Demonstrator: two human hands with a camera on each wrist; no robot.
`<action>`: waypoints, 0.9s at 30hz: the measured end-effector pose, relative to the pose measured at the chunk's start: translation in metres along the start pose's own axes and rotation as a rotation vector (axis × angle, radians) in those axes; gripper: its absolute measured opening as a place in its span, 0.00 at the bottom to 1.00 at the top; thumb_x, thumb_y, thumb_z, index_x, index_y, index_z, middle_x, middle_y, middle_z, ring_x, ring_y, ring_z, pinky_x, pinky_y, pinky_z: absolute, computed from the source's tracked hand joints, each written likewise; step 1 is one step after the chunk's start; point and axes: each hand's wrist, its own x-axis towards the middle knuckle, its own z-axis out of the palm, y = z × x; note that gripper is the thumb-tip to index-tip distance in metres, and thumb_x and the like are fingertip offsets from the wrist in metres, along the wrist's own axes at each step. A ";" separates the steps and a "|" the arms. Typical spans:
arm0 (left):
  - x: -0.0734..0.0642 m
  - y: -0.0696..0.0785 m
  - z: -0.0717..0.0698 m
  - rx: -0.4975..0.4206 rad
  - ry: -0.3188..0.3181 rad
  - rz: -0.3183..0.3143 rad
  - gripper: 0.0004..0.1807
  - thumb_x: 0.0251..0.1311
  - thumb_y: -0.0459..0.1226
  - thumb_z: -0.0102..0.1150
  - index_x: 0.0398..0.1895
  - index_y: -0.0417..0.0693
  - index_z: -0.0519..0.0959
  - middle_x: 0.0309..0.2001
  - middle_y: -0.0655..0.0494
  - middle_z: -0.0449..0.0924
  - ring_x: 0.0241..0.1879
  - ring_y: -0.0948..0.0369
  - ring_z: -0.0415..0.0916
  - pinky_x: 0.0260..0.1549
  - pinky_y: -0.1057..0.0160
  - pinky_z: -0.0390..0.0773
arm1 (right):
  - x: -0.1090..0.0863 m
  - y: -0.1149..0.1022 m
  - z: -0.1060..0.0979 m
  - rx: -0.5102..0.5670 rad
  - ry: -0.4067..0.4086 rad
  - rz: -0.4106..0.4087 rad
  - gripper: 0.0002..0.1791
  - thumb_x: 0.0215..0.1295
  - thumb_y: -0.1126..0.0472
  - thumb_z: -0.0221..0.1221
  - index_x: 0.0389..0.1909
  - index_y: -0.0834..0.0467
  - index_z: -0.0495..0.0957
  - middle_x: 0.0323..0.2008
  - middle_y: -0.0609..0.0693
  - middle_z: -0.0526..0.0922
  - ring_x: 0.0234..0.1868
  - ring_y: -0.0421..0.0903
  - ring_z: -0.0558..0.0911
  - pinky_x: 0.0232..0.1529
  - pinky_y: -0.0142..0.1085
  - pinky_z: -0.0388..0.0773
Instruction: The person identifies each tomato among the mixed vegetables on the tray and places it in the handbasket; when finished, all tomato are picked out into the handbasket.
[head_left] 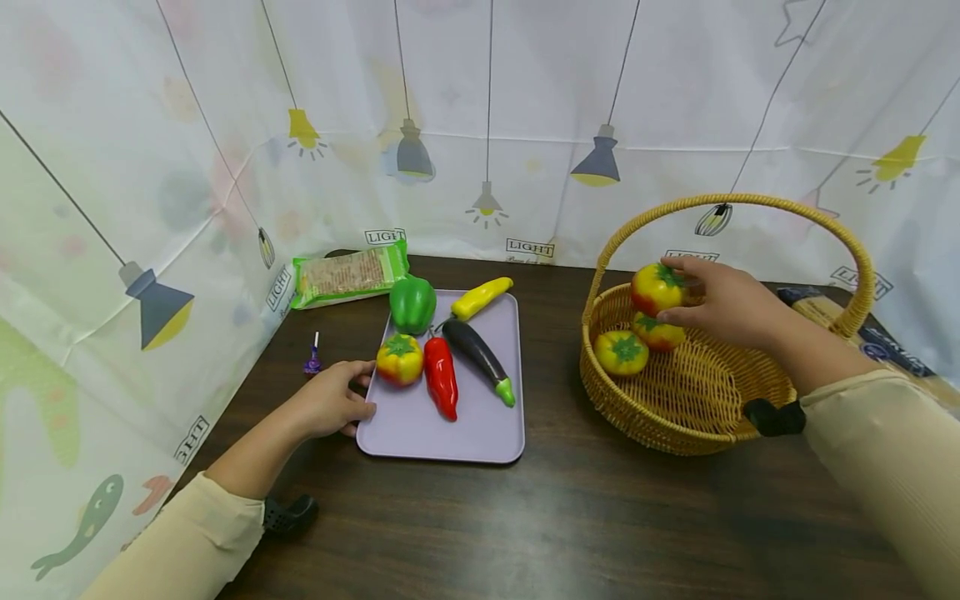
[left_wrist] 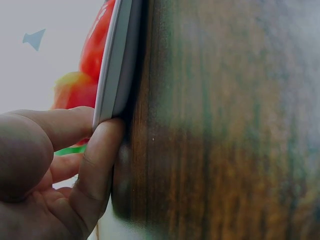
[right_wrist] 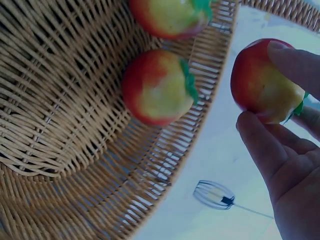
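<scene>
My right hand (head_left: 731, 302) grips a red-and-yellow tomato (head_left: 657, 288) with a green leafy top, between thumb and fingers. It is held over the wicker basket (head_left: 678, 417), higher than its rim in the right wrist view. Two similar tomatoes lie in the basket, one (right_wrist: 159, 87) below the held one. At the left, my left hand (head_left: 330, 402) pinches the edge of a pale purple tray (head_left: 480, 437). On the tray are a green bell pepper (head_left: 412, 305), another tomato (head_left: 400, 360), a red pepper (head_left: 441, 377), an eggplant (head_left: 480, 354) and a yellow pepper (head_left: 482, 297).
A green-edged snack package (head_left: 348, 275) lies behind the tray, near the curtain. A small purple lollipop (head_left: 312, 360) is left of the tray. The basket's tall handle (head_left: 731, 200) arches over it, and a dark-and-tan package (head_left: 885, 342) lies behind at the right.
</scene>
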 end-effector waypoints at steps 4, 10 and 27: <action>0.000 0.000 0.000 -0.004 -0.002 0.001 0.41 0.64 0.29 0.67 0.77 0.36 0.59 0.60 0.40 0.69 0.41 0.54 0.77 0.29 0.57 0.87 | 0.002 0.005 -0.001 -0.010 0.003 0.036 0.49 0.71 0.47 0.64 0.80 0.64 0.50 0.64 0.76 0.69 0.61 0.71 0.72 0.57 0.67 0.70; -0.001 -0.001 0.000 -0.009 -0.007 0.017 0.41 0.64 0.29 0.67 0.77 0.35 0.58 0.59 0.40 0.70 0.39 0.54 0.78 0.29 0.57 0.87 | 0.004 0.012 0.000 -0.012 0.011 0.091 0.49 0.70 0.48 0.64 0.79 0.66 0.49 0.65 0.77 0.65 0.61 0.72 0.71 0.57 0.67 0.70; 0.000 -0.003 -0.001 -0.016 -0.014 0.022 0.41 0.64 0.30 0.67 0.77 0.36 0.58 0.61 0.41 0.70 0.41 0.54 0.78 0.29 0.57 0.87 | 0.002 0.031 0.008 0.010 0.054 0.214 0.52 0.71 0.44 0.62 0.80 0.67 0.44 0.68 0.79 0.58 0.63 0.76 0.64 0.60 0.71 0.63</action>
